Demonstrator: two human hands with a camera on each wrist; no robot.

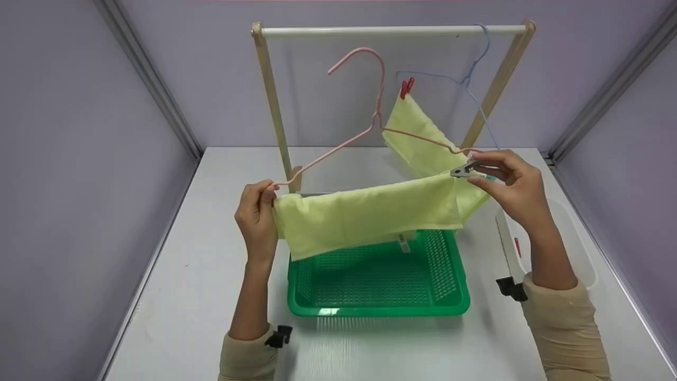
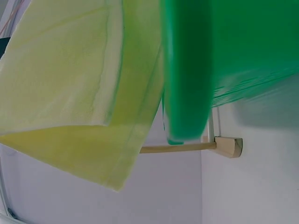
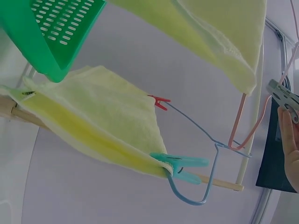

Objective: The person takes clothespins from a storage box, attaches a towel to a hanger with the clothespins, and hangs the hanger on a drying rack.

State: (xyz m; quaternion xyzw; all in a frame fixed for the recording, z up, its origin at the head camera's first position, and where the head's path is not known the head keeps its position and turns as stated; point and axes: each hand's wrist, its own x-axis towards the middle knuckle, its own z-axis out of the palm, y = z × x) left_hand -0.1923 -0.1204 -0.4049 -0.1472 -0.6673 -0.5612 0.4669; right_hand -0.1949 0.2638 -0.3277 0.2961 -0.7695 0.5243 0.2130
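Observation:
My left hand (image 1: 256, 219) holds the left end of a pink hanger (image 1: 377, 119) together with a corner of a folded pale yellow cloth (image 1: 365, 214). That cloth hangs along the hanger's lower side, over the basket. My right hand (image 1: 513, 182) pinches a grey clothespin (image 1: 461, 171) at the cloth's upper right corner, close by the hanger's right end. In the right wrist view, the same clothespin (image 3: 282, 95) sits near the pink wire, with fingers (image 3: 288, 144) on it. The left wrist view shows the hanging cloth (image 2: 60, 74) but not the left hand.
A green basket (image 1: 381, 311) stands below the cloth. Behind, a wooden rack with a white bar (image 1: 370, 32) carries a blue hanger (image 1: 466, 80). Red (image 1: 406, 88) and teal (image 3: 187, 162) clothespins fasten another yellow cloth (image 1: 418, 132) there. A white container (image 1: 576, 248) is at right.

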